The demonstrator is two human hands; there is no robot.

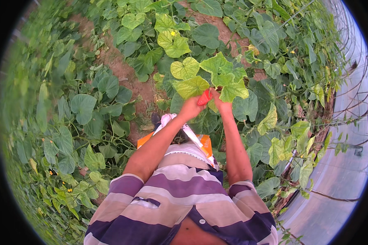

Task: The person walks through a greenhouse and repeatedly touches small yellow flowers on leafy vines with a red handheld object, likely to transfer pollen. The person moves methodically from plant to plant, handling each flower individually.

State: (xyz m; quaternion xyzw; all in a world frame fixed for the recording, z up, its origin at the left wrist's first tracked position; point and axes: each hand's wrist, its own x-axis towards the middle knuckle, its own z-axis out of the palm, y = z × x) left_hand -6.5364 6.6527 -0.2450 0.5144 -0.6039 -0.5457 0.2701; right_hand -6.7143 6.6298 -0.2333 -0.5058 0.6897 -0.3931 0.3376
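My left hand (191, 109) is closed around a red object (205, 97), possibly a tool handle, whose far end is hidden. Close beside it, my right hand (221, 103) reaches in among the leaves of a cucumber-like vine. A jagged green leaf (233, 90) covers part of its fingers, so what they hold cannot be made out. Just beyond both hands are a yellowing leaf (191, 87) and a paler heart-shaped leaf (185, 68). Below my forearms, a white and orange sack (206, 145) hangs at my waist.
Dense vines (64, 141) spread on the left. A strip of bare reddish soil (119, 64) runs between the plants. On the right, a translucent plastic sheet wall (340, 183) curves past the foliage, with thin stems against it. A dark shoe (155, 118) shows beside the sack.
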